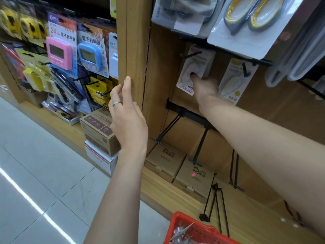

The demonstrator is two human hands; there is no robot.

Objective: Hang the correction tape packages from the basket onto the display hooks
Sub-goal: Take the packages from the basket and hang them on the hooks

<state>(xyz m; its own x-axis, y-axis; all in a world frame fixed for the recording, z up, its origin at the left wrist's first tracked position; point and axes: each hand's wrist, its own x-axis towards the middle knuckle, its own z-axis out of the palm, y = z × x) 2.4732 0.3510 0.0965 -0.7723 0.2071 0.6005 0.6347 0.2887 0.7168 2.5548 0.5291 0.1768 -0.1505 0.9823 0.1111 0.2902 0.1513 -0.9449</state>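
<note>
Wooden panelling is dividing the shelving, and the left hand point(127, 118) is resting flat against the upright post point(133, 50), fingers straight and together, a ring showing on one of them. The right hand point(204, 87) is reaching deep into the bay to the right of the post, holding a pink correction tape package point(190, 73) that is hanging on a black display hook point(190, 55); the thumb is pressing on the front of the card while the other fingers are going behind it (how far they curl cannot be made out). Just beside it, to the right, a yellow correction tape package point(235, 80) is hanging on its own hook. Above both, carded scissors point(249, 20) are hanging in blister packs. Below, bare black hooks point(168, 128) are sticking out over brown boxes point(179, 166) sitting on the wooden shelf point(175, 192). At the bottom edge the red basket point(191, 229) is showing, with more packages lying inside. Left of the post, a pink timer point(59, 52) and a blue timer point(89, 56) are hanging among other carded goods.
</note>
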